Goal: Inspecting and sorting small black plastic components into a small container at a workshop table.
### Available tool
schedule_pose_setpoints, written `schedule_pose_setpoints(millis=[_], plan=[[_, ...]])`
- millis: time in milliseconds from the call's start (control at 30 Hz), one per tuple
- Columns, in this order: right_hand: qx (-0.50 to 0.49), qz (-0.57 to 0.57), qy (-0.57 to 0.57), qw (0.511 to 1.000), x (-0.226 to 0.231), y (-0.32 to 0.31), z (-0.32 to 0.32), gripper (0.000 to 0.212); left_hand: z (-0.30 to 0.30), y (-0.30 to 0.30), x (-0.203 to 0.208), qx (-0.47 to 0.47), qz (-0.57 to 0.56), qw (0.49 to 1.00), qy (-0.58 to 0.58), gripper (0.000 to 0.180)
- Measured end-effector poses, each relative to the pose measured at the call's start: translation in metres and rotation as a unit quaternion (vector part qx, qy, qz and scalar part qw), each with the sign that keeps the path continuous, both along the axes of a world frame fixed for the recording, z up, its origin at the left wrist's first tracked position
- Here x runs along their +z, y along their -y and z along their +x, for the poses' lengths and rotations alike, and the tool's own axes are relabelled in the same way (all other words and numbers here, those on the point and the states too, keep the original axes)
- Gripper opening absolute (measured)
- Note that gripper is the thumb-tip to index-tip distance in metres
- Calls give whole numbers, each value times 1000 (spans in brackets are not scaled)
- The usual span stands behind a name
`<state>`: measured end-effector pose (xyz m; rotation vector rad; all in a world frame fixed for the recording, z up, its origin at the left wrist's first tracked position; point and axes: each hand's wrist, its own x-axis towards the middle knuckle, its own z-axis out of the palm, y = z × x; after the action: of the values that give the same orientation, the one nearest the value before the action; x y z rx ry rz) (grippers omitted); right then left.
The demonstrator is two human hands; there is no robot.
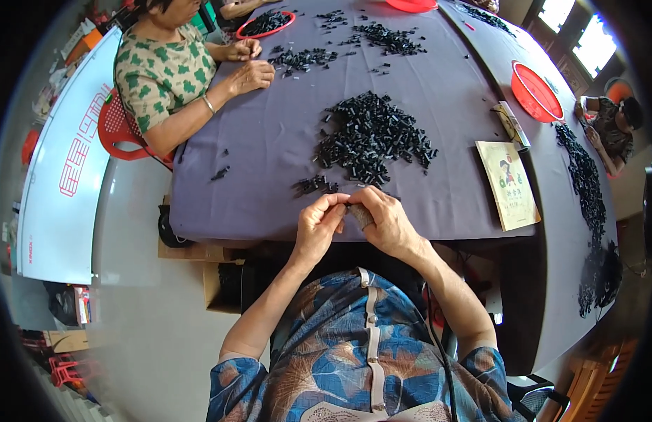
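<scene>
Just off the table's near edge, my left hand (317, 226) and my right hand (390, 222) meet with fingertips pinched. A small black part (347, 205) sits between them, mostly hidden by the fingers. Greyish wrapping (361, 216) shows around a finger of my right hand. Right beyond my hands lies a big loose pile of small black tube-like parts (371, 137). A smaller cluster of black parts (314, 186) is close to my left fingertips. A few stray parts (220, 173) are farther left.
A grey-purple cloth covers the table (452, 204). At right lie a booklet (507, 184) and a narrow box (511, 125), near a red basin (537, 93). A co-worker (164, 77) sits at left, hands by another pile (302, 60). A red tray (266, 25) holds more parts.
</scene>
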<state>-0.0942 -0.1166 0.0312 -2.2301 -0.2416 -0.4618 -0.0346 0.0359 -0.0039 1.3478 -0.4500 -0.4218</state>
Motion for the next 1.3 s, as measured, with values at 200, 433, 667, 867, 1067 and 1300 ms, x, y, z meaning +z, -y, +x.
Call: schedule_pose_setpoints(millis=[200,433,667,867,1067,1300], plan=[[-26,47,-3,999,-8,8,-16,24,-8,10,3,-45,9,999,-30,13],[-39,85,-6,996,-14,14,-21,22,-4,14,-3,-42,-10,998,-36,9],[-25,10,57,998,-13,16,-27,27,-4,17,7,-61,47,997,24,7],[-21,82,47,995,-21,16,-27,25,-1,14,14,-88,112,986,87,8],[-87,172,51,980,-22,11,-22,23,-10,36,10,12,-48,998,-46,17],[-110,194,42,974,-20,14,-24,25,-6,37,0,-22,-122,989,-80,14]])
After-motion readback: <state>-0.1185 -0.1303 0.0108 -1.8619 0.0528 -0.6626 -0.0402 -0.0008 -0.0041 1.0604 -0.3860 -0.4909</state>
